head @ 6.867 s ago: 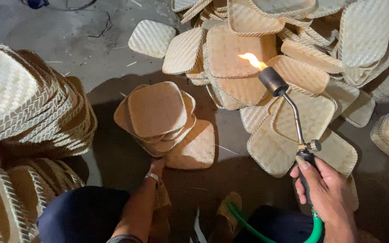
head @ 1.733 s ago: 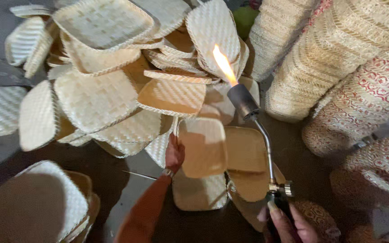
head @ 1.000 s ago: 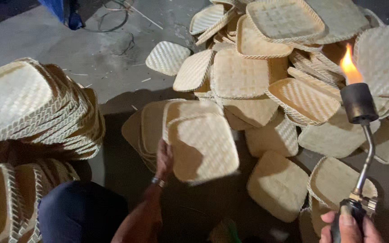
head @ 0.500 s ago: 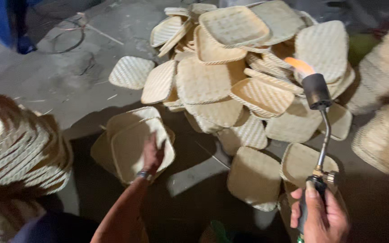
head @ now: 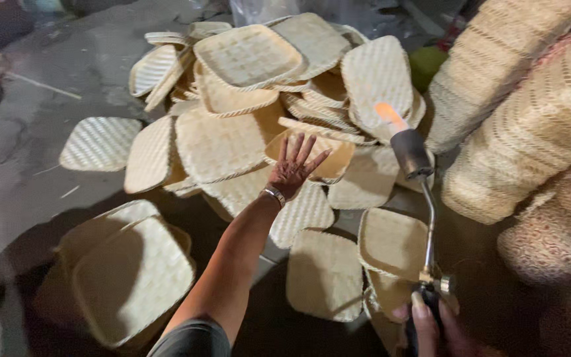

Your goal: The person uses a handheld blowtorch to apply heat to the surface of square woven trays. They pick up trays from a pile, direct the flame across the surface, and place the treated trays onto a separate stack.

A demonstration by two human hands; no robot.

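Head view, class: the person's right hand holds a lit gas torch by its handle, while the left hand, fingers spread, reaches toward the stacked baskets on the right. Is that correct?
Not quite. In the head view the left hand, fingers spread, reaches toward the pile of flat woven trays ahead, not the stacked baskets. The right hand does hold the lit gas torch by its handle.

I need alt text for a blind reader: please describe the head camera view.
A left hand reaches with spread fingers over a pile of woven bamboo trays, while the right hand holds a lit gas torch.
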